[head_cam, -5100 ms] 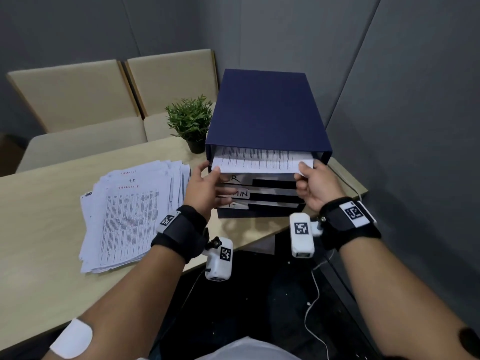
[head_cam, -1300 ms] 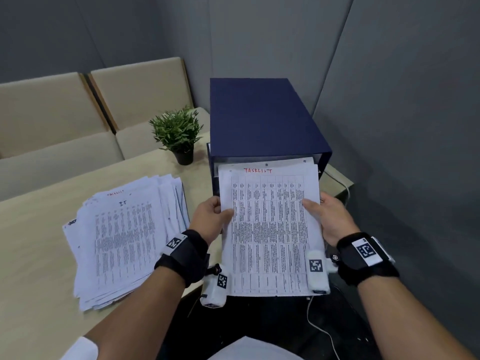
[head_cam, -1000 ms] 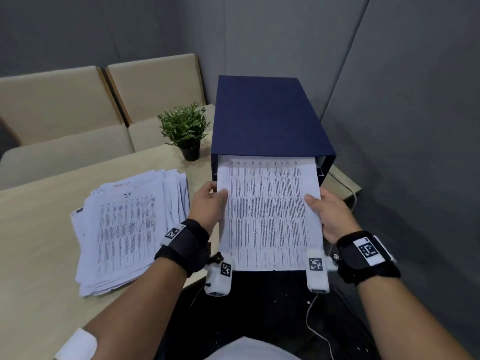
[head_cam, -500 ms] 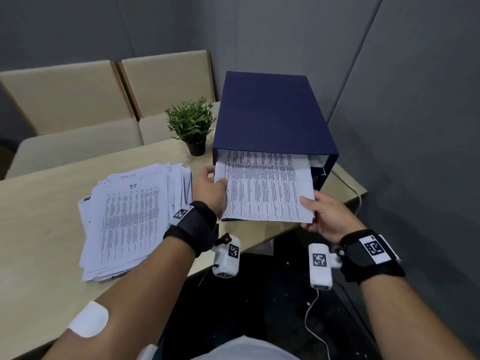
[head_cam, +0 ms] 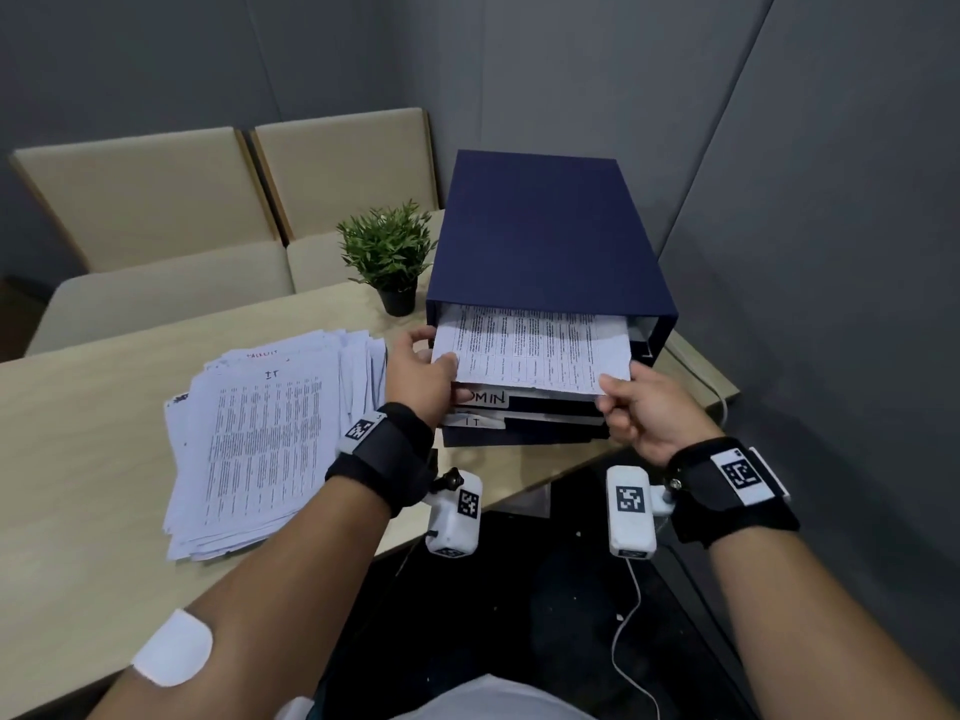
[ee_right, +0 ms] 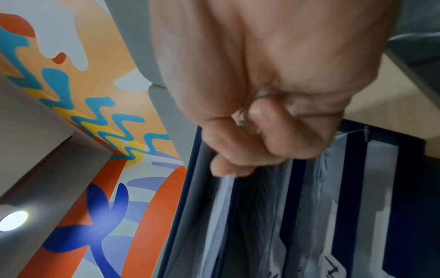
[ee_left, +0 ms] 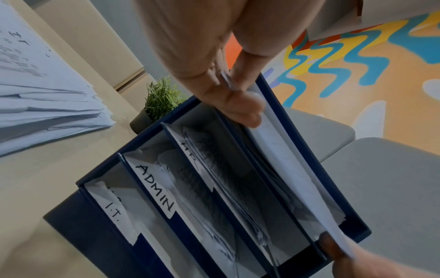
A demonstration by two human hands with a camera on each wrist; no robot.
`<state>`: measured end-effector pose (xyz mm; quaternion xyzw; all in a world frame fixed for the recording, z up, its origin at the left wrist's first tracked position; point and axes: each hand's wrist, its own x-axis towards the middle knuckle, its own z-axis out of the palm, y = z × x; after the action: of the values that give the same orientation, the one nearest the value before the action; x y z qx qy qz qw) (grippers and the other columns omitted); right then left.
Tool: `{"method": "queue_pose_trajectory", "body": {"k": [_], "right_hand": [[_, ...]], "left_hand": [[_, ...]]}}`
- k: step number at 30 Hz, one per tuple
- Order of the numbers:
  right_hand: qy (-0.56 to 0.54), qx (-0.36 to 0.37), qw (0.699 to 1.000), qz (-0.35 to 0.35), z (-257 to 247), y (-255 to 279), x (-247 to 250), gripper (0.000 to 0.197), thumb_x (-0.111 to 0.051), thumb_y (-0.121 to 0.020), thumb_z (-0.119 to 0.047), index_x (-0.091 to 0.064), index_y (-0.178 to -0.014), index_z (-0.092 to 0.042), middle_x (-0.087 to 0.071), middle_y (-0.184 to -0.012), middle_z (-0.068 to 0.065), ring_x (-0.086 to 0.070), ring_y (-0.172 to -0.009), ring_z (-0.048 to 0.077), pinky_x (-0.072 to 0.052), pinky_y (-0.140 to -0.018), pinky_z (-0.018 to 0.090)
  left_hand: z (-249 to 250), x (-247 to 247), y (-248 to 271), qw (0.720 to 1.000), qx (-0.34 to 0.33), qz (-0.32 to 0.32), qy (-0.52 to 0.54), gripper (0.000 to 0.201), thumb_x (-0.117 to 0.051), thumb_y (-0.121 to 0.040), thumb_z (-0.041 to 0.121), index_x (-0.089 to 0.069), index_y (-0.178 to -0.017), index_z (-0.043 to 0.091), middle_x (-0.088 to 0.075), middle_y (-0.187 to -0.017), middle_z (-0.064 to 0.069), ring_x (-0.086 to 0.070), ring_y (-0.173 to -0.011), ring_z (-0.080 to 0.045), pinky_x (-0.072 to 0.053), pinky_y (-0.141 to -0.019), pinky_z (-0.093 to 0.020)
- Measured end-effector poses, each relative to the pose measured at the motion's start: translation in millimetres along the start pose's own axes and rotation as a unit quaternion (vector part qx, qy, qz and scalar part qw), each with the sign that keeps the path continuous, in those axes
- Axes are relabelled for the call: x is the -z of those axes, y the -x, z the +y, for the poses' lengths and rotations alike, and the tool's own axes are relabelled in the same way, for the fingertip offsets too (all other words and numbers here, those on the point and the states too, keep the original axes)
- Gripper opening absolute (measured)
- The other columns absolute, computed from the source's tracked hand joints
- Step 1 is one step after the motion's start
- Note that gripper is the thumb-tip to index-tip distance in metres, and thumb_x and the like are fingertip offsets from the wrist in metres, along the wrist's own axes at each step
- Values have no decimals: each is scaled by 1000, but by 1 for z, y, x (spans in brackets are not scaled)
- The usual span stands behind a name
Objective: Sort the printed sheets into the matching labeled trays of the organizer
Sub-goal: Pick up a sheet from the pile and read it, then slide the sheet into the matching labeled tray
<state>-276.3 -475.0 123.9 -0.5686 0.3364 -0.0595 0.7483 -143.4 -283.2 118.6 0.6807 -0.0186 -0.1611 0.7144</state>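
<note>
A navy organizer stands on the table with stacked trays; labels ADMIN and I.T. show on the lower ones, and the left wrist view also shows an HR tray. A printed sheet sticks halfway out of the top tray. My left hand pinches its near left corner, and my right hand pinches its near right corner. The left wrist view shows the sheet edge-on in the top slot under my left thumb. The right wrist view shows my curled right fingers at the organizer.
A fanned pile of printed sheets, with an IT sheet uppermost, lies on the wooden table left of the organizer. A small potted plant stands behind it. Two beige chairs and grey walls close in. A white cable hangs below.
Over the last second the sheet has slid deeper into the top tray, with both hands following it forward. Less of the page now sticks out.
</note>
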Motion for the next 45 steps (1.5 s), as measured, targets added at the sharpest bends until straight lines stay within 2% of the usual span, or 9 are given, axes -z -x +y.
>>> {"method": "queue_pose_trajectory", "body": {"k": [8,11,14,20,27,33,40,43,45], "right_hand": [[-113,44,989,90,-27,-37,-25,14,-43,-101,-11,-48,-90,-18,-58,-51,-2,-49,-35,6,-29,-34,14],[-148,64,982,99,-32,-45,-31,17,-44,-100,-10,-59,-93,-15,-70,-71,2,-63,-47,11,-40,-39,17],[-119,59,989,66,-28,-41,-33,13,-46,-100,-13,-58,-99,-13,-69,-83,6,-68,-55,15,-46,-44,19],[5,55,998,-16,-12,-20,-51,13,-52,-98,-14,-52,-85,-16,-65,-71,4,-61,-54,16,-43,-48,22],[125,31,985,-116,20,-21,-123,15,-54,-97,-13,-52,-83,-16,-64,-69,4,-59,-53,16,-38,-49,23],[202,-2,972,-121,57,-42,-203,12,-53,-96,-8,-52,-85,-13,-62,-74,8,-57,-53,19,-38,-46,23],[289,-34,952,-95,103,-64,-279,8,-58,-93,-14,-55,-86,-11,-64,-83,7,-58,-59,20,-44,-51,26],[331,-39,939,-79,123,-73,-299,9,-61,-91,-17,-57,-85,-12,-63,-89,9,-58,-67,21,-47,-60,31],[374,-40,924,-66,136,-79,-310,11,-64,-89,-21,-58,-93,-13,-61,-96,9,-57,-73,22,-48,-67,34]], "left_hand": [[6,9,7,998,22,-27,49,23,-43,-98,4,-36,-118,15,-59,-80,-8,-58,-51,-16,-45,-43,-21],[2,16,7,999,25,-26,30,26,-43,-97,2,-37,-120,14,-59,-81,-7,-58,-53,-17,-46,-44,-22],[-3,24,8,999,29,-26,28,28,-44,-95,-1,-38,-119,12,-58,-82,-9,-56,-56,-20,-46,-45,-23],[-16,55,0,999,41,-31,-16,24,-47,-92,-3,-45,-112,9,-60,-83,-9,-59,-60,-22,-46,-55,-27],[-34,120,-25,994,39,-16,-100,18,-54,-91,4,-54,-108,10,-64,-91,-8,-64,-80,-22,-49,-69,-31],[-48,202,-55,981,47,8,-187,19,-55,-90,9,-59,-109,11,-63,-87,-2,-59,-82,-22,-48,-74,-35],[-72,286,-79,949,86,18,-303,35,-54,-92,12,-54,-128,12,-53,-134,-8,-53,-117,-24,-40,-94,-31],[-81,308,-82,937,120,11,-329,41,-54,-93,13,-49,-134,13,-51,-138,-10,-59,-97,-21,-40,-82,-27],[-87,318,-84,933,138,-8,-333,45,-56,-91,13,-47,-136,14,-50,-139,-12,-59,-103,-26,-44,-82,-29]]}}
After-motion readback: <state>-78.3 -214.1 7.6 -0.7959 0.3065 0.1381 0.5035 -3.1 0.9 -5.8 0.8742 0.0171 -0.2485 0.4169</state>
